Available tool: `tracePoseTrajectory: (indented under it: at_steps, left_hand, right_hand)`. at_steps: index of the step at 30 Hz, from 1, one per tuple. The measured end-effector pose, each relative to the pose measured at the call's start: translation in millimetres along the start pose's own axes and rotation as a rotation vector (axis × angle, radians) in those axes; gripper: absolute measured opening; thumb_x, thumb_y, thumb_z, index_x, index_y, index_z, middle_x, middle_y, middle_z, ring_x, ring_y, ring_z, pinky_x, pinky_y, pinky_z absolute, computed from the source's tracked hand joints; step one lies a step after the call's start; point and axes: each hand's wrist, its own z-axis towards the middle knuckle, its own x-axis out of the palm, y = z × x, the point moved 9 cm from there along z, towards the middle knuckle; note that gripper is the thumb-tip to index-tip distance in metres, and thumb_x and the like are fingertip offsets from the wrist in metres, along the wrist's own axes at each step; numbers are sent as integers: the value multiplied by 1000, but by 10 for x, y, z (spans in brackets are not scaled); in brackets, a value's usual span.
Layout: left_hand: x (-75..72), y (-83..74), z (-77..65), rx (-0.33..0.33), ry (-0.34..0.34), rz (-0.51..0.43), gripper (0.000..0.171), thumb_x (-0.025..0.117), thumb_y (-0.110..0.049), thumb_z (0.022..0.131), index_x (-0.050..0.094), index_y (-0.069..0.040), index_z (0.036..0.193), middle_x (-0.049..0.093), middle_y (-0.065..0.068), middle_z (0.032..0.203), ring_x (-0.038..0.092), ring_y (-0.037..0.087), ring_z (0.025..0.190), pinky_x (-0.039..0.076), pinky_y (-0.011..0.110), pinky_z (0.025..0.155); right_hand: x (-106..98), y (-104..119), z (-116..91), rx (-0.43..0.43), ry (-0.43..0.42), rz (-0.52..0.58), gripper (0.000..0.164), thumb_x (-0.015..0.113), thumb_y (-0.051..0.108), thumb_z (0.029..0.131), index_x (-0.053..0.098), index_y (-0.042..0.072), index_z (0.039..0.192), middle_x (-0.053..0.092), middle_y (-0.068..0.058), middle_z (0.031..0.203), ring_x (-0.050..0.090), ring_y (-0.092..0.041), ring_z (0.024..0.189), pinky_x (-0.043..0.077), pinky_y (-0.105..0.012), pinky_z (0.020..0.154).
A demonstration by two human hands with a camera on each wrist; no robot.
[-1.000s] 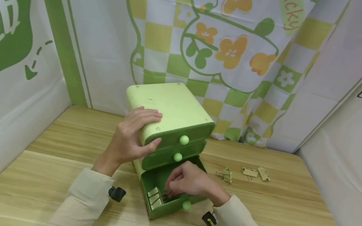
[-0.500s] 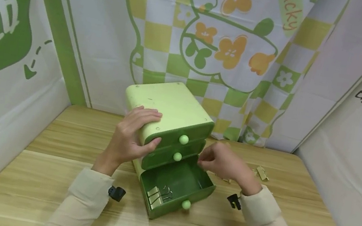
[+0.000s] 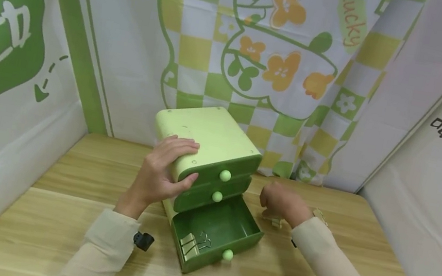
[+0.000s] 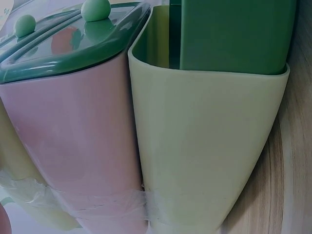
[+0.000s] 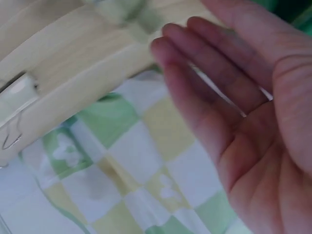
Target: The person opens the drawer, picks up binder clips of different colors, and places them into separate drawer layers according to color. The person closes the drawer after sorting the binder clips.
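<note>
A small stacked drawer cabinet (image 3: pixel 212 136) with a pale yellow-green top and dark green drawer fronts stands on the table. Its bottom drawer (image 3: pixel 227 225) is pulled out, and gold binder clips (image 3: pixel 189 246) lie in the drawer's front left corner. My left hand (image 3: pixel 159 174) rests over the cabinet's upper left corner, fingers along the top and thumb on the front. Right of the drawer, my right hand (image 3: pixel 284 204) is low over the table by a binder clip (image 3: pixel 275 222). The right wrist view shows its fingers (image 5: pixel 214 63) loosely bent, holding nothing.
Another gold binder clip (image 3: pixel 319 216) lies farther right, partly behind the right sleeve (image 3: pixel 318 239). A checked, flowered curtain (image 3: pixel 256 90) hangs behind the cabinet. Taped pink (image 4: pixel 83 141) and cream (image 4: pixel 204 141) cabinet sections fill the left wrist view.
My right hand has left the drawer and moved right to the clips on the table. Clips stay in the drawer's corner. The left hand has stayed on the cabinet.
</note>
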Motion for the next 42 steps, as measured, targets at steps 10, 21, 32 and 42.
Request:
tracePoseTrajectory:
  at_steps: [10,21,32,42]
  left_hand:
    - [26,-8,-19,-4,-1,-6,45,72,-35,90,73,-2,120,76,15,127,69,35,121,44,52,121]
    - [18,-1,-11,-2,0,-1,45,71,-37,90,73,-2,120,76,16,126,69,36,121,44,51,121]
    - [2,11,-10,-3,-5,-2,45,72,-35,89,73,-2,120,76,16,126,70,36,120,44,53,121]
    - [2,11,-9,-5,-4,-1,45,72,-35,88,73,-1,119,76,16,126,70,36,120,45,53,120]
  right_hand:
    - [306,-140,138,76,37,-144,57,71,-1,84,30,24,54,26,10,52,24,-7,51,19,-23,45]
    - [291,-117,145,66,42,-114,54,63,-12,80,32,22,51,25,9,49,21,-8,50,17,-23,46]
    - [162,-92,100,-46,32,41,51,53,-18,71,30,23,51,14,11,56,11,-10,56,12,-25,53]
    - [-66,-158,-39,-150,-75,170,23,72,-11,85,71,4,69,62,5,65,47,-2,58,44,-19,58]
